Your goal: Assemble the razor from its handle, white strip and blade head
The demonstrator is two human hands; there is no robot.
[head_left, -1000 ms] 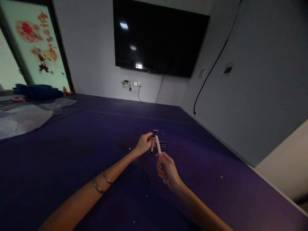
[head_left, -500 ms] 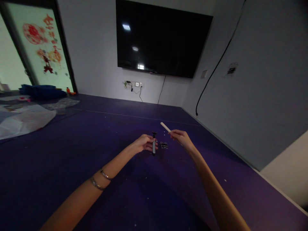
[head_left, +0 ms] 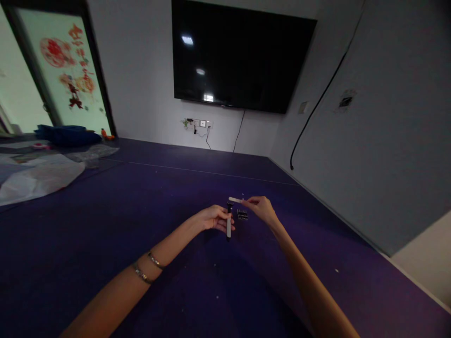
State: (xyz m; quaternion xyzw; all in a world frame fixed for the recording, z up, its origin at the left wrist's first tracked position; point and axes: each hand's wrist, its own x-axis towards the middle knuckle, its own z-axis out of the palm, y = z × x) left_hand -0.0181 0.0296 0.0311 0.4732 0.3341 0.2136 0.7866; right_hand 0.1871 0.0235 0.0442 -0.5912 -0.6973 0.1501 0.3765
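Note:
My left hand [head_left: 214, 218] is closed around the handle of a grey-and-black razor [head_left: 229, 227], its dark head pointing away from me. Between the fingers of my right hand [head_left: 261, 209] is a flat, pale, wooden-looking stick [head_left: 235, 200]. The stick's free end lies just over the razor's head; whether the two touch I cannot tell. Beside the razor, below my right fingers, a small black, patterned piece [head_left: 242, 214] rests on the purple surface [head_left: 169, 197]. It looks like a razor-blade holder, but it is too small to be sure.
Far left lie a crumpled white plastic sheet [head_left: 42, 176], a clear plastic bag [head_left: 95, 152] and a dark blue cloth bundle [head_left: 68, 134]. A large television [head_left: 243, 56] hangs on the wall ahead. One black cable [head_left: 317, 105] hangs down the right wall.
My right hand has lowered the stick and turned it nearly level, bringing its end over the razor's head. My left hand, with the razor, sits slightly lower in view.

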